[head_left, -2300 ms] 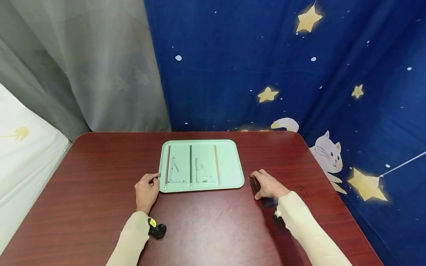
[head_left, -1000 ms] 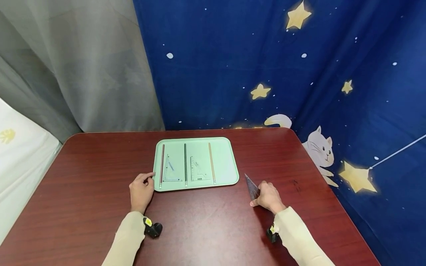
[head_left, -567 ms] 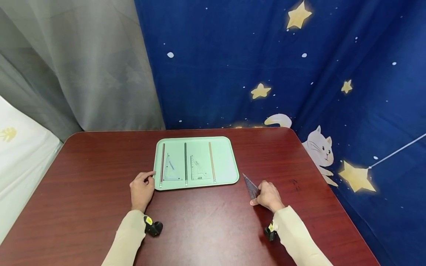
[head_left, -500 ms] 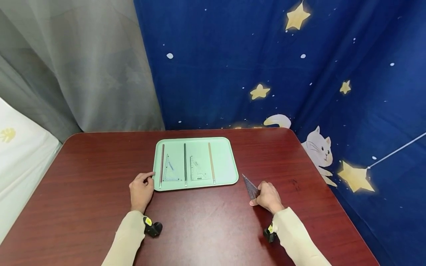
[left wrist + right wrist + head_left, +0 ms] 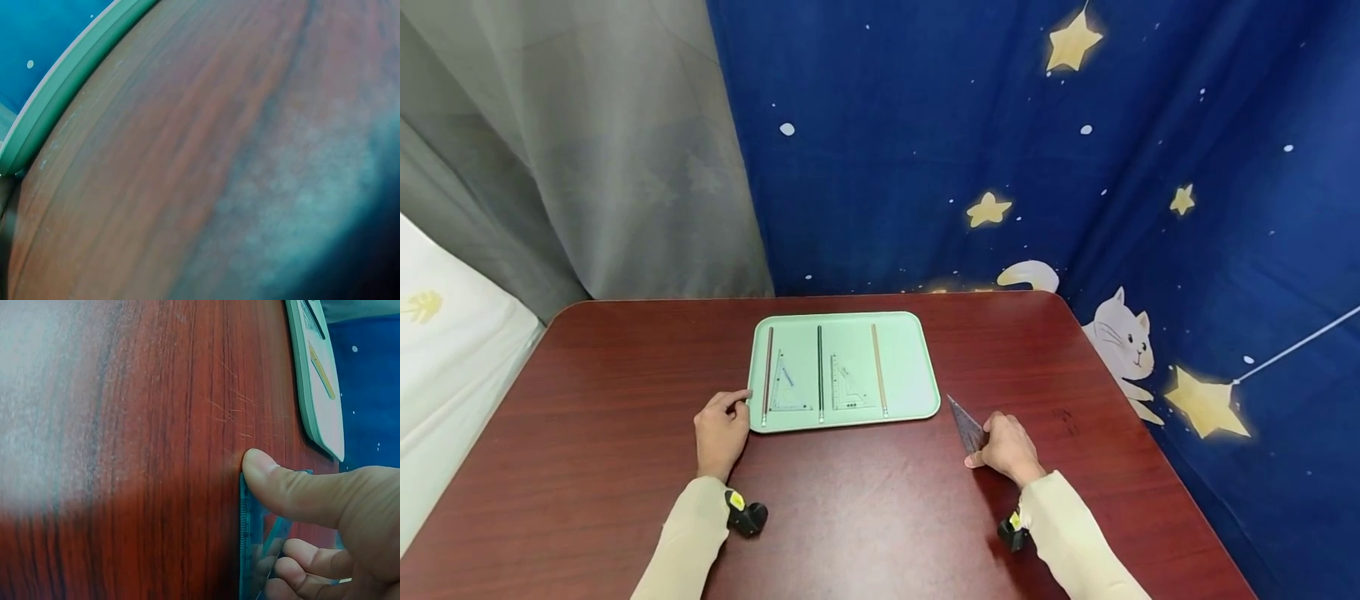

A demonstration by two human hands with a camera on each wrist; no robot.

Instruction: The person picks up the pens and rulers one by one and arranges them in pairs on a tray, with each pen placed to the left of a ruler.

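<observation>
My right hand grips a clear set square between thumb and fingers, right of the tray; its pointed corner aims at the tray's near right corner. In the right wrist view the thumb presses one face of that set square, with curled fingertips visible behind it. My left hand rests at the left edge of the pale green tray, its index finger reaching the rim. On the tray lie a red pencil, a dark pencil, a natural wood pencil and two clear set squares between them.
A reddish-brown wooden table carries everything. To the right of the natural wood pencil, the tray shows a bare strip. Behind the table hang a grey curtain and a blue starry curtain.
Since the earliest frame, my right hand has shifted from over the set square to its right side, exposing more of it. My left hand stays at the tray's edge. Little differs over the last second.
</observation>
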